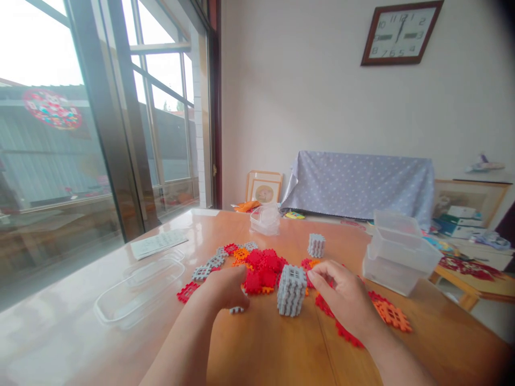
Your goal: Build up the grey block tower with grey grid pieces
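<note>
A grey cube (291,289) built of interlocking waffle tiles stands on the wooden table (273,348) between my hands. My left hand (225,288) rests on the pile of red, orange and grey tiles (261,265), fingers curled over them; whether it grips one is hidden. A small grey piece (236,310) lies just under it. My right hand (341,295) sits right of the cube, fingertips pinched at its upper right edge over red tiles. A second, smaller grey cube (316,245) stands farther back.
A clear lid (139,289) lies at the left, a paper sheet (159,243) behind it. A small clear box (265,219) stands at the back, larger stacked clear tubs (398,252) at the right. Orange tiles (392,315) lie near the right edge.
</note>
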A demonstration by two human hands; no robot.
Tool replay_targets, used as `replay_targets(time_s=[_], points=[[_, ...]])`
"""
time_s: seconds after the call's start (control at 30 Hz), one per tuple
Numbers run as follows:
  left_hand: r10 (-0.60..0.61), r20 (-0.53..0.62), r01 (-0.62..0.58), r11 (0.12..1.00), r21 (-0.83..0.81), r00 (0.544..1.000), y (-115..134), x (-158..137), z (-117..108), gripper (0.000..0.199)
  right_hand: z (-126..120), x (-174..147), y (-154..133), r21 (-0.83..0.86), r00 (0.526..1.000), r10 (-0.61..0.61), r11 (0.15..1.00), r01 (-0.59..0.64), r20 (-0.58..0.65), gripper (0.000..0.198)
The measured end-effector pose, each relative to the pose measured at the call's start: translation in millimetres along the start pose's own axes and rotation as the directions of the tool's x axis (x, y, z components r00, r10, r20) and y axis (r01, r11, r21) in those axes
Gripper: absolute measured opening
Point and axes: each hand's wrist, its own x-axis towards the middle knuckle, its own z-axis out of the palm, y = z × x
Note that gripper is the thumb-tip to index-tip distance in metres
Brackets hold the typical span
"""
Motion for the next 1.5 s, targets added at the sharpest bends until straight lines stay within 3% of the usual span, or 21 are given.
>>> replay_targets(time_s=[0.13, 0.57, 0.7, 0.87, 0.97, 1.07, 1.13, 1.2, 1.33, 1.5], points=[[0.003, 0.047, -0.005, 0.999, 0.044, 0.999, 3.5, 5.0, 4.6, 0.055, -1.5, 0.0, -2.7, -0.004, 1.000, -0.002, 1.000, 0.001, -0.028, 0.027], [0.002, -0.032, 0.002, 0.991, 0.135, 0.999, -0.7, 15.8, 10.5, 0.047, -2.8, 0.3, -5.8, 0.018, 0.997, -0.010, 1.000, 0.012, -0.072, 0.027], [0.014, -0.129, -0.017, 1.000, -0.021, 0.992, -4.2, 13.7, 9.1, 0.026, -2.8, 0.1, -4.6, 0.037, 0.995, -0.003, 0.999, 0.007, -0.104, 0.024], [0.130, -0.082, -0.147, 0.951, -0.272, 0.988, -13.8, 11.1, 2.4, 0.008, -3.7, 0.0, -4.5, 0.070, 0.988, 0.011, 0.998, -0.001, -0.153, 0.024], [0.182, -0.148, -0.234, 0.804, -0.547, 0.972, -9.5, 7.2, -7.0, 0.010, -4.3, -1.4, -6.1, 0.069, 0.981, 0.007, 0.998, 0.007, -0.194, 0.023], [0.182, -0.264, -0.320, 0.496, -0.807, 0.947, 5.9, 3.3, -13.6, 0.025, -0.8, -4.1, -9.0, 0.065, 0.973, -0.042, 0.996, 0.058, -0.226, 0.020], [0.160, -0.314, -0.350, 0.325, -0.878, 0.936, 19.1, 1.7, -14.1, 0.034, 5.0, -6.3, -11.3, 0.051, 0.970, -0.104, 0.992, 0.117, -0.218, 0.017], [0.137, -0.327, -0.350, 0.215, -0.912, 0.935, 31.5, 1.1, -12.2, 0.040, 12.4, -8.4, -13.6, 0.036, 0.969, -0.164, 0.984, 0.173, -0.184, 0.012], [0.141, -0.324, -0.337, 0.079, -0.938, 0.935, 48.4, 1.7, -6.4, 0.044, 25.5, -11.0, -16.9, 0.012, 0.965, -0.236, 0.971, 0.238, -0.113, 0.006], [0.161, -0.332, -0.342, 0.040, -0.939, 0.929, 55.3, 3.9, -1.5, 0.046, 30.5, -11.3, -17.5, -0.031, 0.966, -0.236, 0.972, 0.234, -0.108, 0.003]])
